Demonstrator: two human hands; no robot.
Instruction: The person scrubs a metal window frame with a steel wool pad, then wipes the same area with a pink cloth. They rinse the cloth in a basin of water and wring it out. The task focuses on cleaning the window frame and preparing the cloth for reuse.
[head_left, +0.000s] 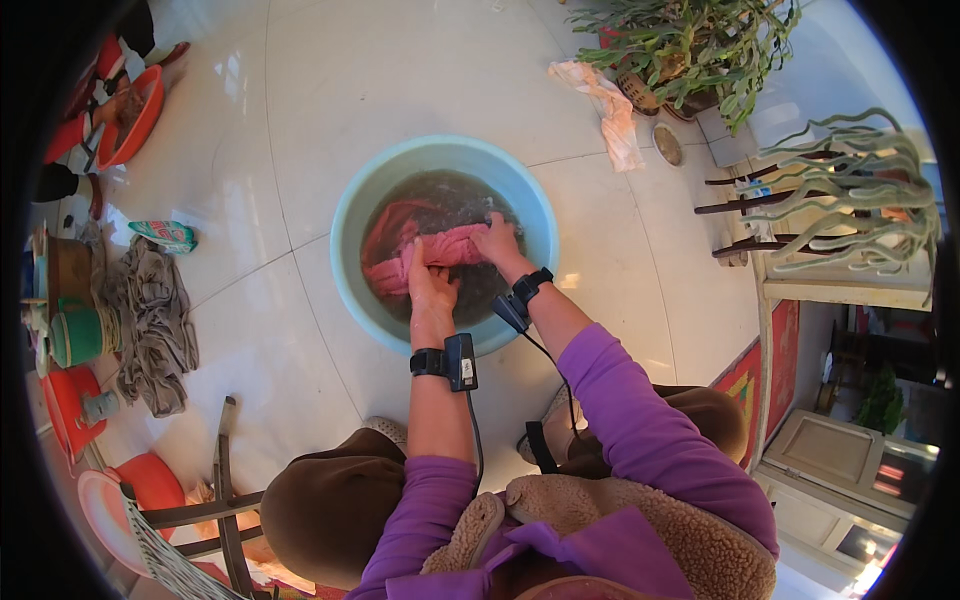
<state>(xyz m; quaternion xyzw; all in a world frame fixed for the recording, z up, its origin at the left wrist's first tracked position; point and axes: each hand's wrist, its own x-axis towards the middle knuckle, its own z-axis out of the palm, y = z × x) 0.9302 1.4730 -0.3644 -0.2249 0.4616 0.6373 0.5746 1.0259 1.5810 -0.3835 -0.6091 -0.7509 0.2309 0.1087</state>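
A light-blue plastic basin stands on the tiled floor before me, holding murky water. A wet pink cloth lies bunched across the basin, partly under the water at its left end. My left hand grips the cloth near its middle, thumb on top and fingers beneath. At the cloth's right end my right hand is closed on it. Both wrists wear black straps with small devices and cables. How far the cloth reaches underwater is hidden.
At the upper left another person's hands are in an orange basin. Grey wet clothing and a green packet lie on the left floor. Potted plants and a crumpled pinkish cloth or bag are at the upper right.
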